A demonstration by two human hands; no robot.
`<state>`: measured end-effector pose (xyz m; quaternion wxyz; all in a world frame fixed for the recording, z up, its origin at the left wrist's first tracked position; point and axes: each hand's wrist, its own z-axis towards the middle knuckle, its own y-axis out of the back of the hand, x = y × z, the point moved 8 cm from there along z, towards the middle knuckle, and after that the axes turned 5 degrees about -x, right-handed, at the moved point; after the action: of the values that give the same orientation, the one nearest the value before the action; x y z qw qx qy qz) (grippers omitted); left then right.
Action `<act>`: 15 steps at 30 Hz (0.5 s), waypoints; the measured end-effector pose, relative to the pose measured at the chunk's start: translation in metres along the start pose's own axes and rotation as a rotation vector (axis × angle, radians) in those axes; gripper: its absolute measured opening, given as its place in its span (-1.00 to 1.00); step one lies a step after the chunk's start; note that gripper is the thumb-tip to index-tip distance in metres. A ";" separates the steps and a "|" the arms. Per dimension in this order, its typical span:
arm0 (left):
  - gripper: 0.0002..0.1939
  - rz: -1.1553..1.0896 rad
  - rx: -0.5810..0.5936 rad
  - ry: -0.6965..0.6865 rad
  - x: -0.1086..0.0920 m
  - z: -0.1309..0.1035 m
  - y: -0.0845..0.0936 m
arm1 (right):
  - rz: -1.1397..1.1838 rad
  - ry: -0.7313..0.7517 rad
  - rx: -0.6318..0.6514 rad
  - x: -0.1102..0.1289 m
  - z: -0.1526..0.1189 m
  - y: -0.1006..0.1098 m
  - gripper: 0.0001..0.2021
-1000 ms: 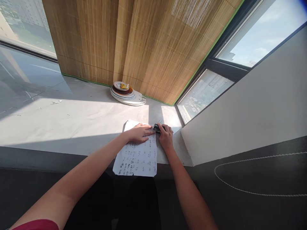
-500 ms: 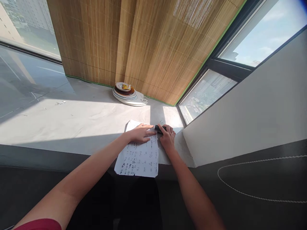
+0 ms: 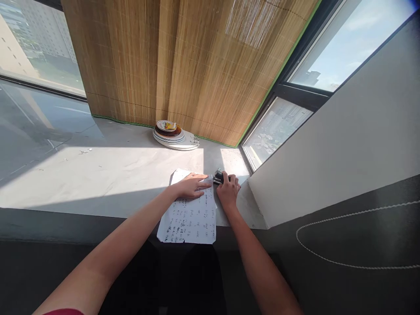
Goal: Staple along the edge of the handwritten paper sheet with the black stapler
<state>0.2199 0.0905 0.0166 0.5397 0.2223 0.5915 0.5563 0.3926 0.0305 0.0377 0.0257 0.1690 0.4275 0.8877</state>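
Note:
Handwritten white paper sheets (image 3: pixel 193 218) lie on the ledge, their near edge hanging past its front. My left hand (image 3: pixel 192 186) rests flat on the upper part of the sheets with its fingers stretched out to the right. At the paper's upper right edge is a black stapler (image 3: pixel 218 176). My right hand (image 3: pixel 229 186) grips it from the right, and the fingers hide its rear part. The stapler's front end is beside the paper's edge; whether it overlaps the paper is hard to tell.
A stack of plates (image 3: pixel 170 136) with a small yellow item on top stands by the bamboo blind (image 3: pixel 183 65). White scraps (image 3: pixel 85 151) lie on the ledge (image 3: pixel 108 162) at left. A wall (image 3: pixel 315 144) rises at right, with a looped cord (image 3: pixel 328 261) near it.
My right hand has drawn the stapler slightly right, off the paper's edge, and its fingers are more curled. My left hand stays on the paper. The view has shifted a little.

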 end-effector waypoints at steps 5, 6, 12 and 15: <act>-0.53 -0.028 -0.062 -0.040 -0.004 -0.001 0.005 | 0.043 -0.229 -0.063 -0.024 -0.001 -0.005 -0.62; -0.57 -0.027 -0.102 -0.053 -0.006 -0.001 0.010 | 0.062 -0.233 -0.085 -0.026 0.000 -0.006 -0.66; -0.63 -0.005 -0.617 0.209 0.007 -0.033 0.080 | 0.139 -0.206 -0.126 -0.027 0.002 -0.014 -0.71; -0.64 0.058 -0.743 0.471 0.039 -0.089 0.096 | 0.115 -0.212 -0.063 -0.023 0.002 -0.017 -0.68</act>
<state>0.0966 0.1143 0.0692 0.4176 -0.1031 0.4516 0.7817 0.4137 0.0383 0.0197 0.0250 0.2852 0.3838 0.8779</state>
